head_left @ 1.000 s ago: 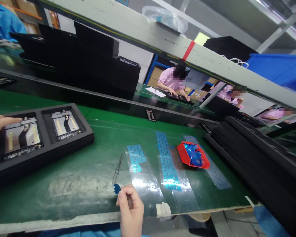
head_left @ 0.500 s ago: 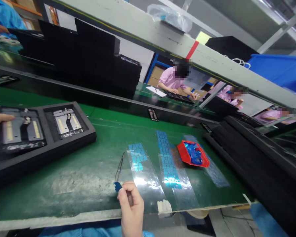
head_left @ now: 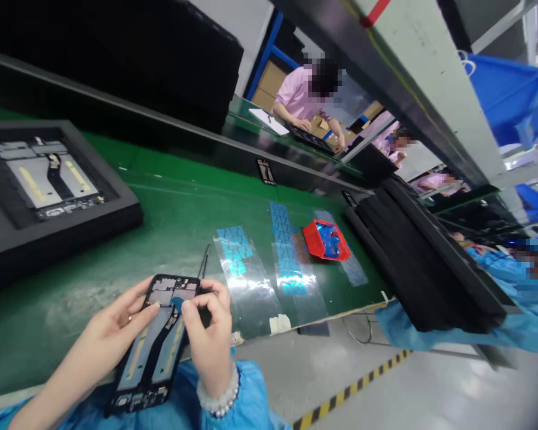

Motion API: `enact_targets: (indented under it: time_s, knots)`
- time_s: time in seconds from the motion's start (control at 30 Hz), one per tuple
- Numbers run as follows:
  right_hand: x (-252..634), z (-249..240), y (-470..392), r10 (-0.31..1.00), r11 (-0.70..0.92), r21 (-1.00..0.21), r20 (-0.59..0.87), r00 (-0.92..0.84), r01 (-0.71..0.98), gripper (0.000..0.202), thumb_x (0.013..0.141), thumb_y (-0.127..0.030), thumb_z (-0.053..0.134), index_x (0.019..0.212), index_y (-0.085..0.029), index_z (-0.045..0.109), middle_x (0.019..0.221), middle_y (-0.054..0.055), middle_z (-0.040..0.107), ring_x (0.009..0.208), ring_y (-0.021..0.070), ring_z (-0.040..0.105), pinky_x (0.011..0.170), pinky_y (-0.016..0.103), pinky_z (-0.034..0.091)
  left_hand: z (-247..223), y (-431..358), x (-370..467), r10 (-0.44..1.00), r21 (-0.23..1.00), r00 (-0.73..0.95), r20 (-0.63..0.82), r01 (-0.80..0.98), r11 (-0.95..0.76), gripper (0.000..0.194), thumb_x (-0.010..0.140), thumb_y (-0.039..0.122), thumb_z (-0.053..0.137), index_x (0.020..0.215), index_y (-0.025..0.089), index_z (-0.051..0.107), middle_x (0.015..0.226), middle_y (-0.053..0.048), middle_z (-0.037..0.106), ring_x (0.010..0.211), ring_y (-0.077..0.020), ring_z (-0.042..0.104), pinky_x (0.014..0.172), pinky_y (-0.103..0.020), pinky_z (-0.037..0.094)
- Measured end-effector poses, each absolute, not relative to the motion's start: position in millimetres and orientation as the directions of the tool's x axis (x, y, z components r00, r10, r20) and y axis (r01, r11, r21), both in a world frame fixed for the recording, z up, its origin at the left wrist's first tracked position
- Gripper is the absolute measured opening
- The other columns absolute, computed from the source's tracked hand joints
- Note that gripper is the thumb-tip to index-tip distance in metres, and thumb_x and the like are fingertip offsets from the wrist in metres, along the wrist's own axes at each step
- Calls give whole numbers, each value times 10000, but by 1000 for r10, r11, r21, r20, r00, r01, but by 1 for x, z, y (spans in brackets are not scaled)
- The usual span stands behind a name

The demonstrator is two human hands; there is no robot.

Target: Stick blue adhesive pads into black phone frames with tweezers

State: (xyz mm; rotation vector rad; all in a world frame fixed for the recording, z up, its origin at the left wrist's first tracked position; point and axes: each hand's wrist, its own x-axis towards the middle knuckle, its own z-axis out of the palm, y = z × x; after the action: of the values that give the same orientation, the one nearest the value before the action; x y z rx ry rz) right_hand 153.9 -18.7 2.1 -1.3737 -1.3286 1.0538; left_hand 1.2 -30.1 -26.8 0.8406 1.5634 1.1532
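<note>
My left hand [head_left: 123, 319] grips an opened phone body [head_left: 155, 349] by its upper part, thumb on the inner face. The phone is tilted at the bench's front edge, with a black ribbon cable down its middle. Between thumb and fingers of my right hand [head_left: 210, 325] is a small blue film sticker [head_left: 177, 303], held against the upper part of the phone; whether it is stuck down I cannot tell. Tweezers [head_left: 205, 260] lie on the bench just beyond the phone. To their right is a clear sheet of blue stickers [head_left: 235, 246].
A black foam tray [head_left: 130, 206] with another phone body [head_left: 56, 176] stands at left. Further right are a second sticker sheet [head_left: 287, 251], a red bin [head_left: 314, 240] of blue film and stacked black foam trays [head_left: 412, 257]. Co-workers [head_left: 302, 89] sit across the line.
My left hand has taken a phone body out of the foam tray and brought it to the front edge. My right hand has moved the blue sticker onto the phone. The view has shifted right.
</note>
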Motion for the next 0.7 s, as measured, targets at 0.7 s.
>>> enact_targets:
  time_s: [0.7]
  knots:
    - [143, 2, -5, 998, 32, -939, 10, -66, 343, 186, 732, -93, 686, 591, -203, 633, 1085, 60, 635, 1121, 225, 544, 983, 397, 413, -32, -32, 0, 914, 914, -122, -386, -184, 362, 717, 551, 627, 803, 1172, 284, 698, 1223, -43, 687, 1166, -308, 622, 939, -397, 492]
